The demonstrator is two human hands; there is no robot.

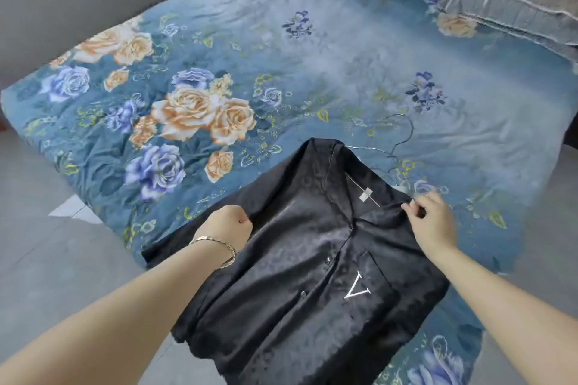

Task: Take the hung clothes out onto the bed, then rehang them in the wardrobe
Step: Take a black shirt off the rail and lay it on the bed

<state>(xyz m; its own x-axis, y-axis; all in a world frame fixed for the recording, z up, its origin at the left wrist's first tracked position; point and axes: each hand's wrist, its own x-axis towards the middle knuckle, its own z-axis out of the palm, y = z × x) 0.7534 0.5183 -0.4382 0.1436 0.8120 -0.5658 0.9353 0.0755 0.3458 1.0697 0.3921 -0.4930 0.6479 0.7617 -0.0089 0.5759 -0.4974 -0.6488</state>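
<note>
Head view: black shirt [297, 259] lower centre on the bed [312, 72], my left hand [230, 225] gripping its shoulder, right hand [433, 219] pinching the collar; I judge rehanging in the wardrobe remains.

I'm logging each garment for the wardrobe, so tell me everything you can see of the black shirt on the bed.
The black shirt looks satiny, with a faint tonal pattern, an open collar, a white neck label, dark buttons and a chest pocket bearing a white V. It lies front up on the bed's near corner, its hem hanging over the edge. The left hand grips one shoulder; the right hand pinches the other by the collar. A thin wire hanger sticks out past the collar.
</note>
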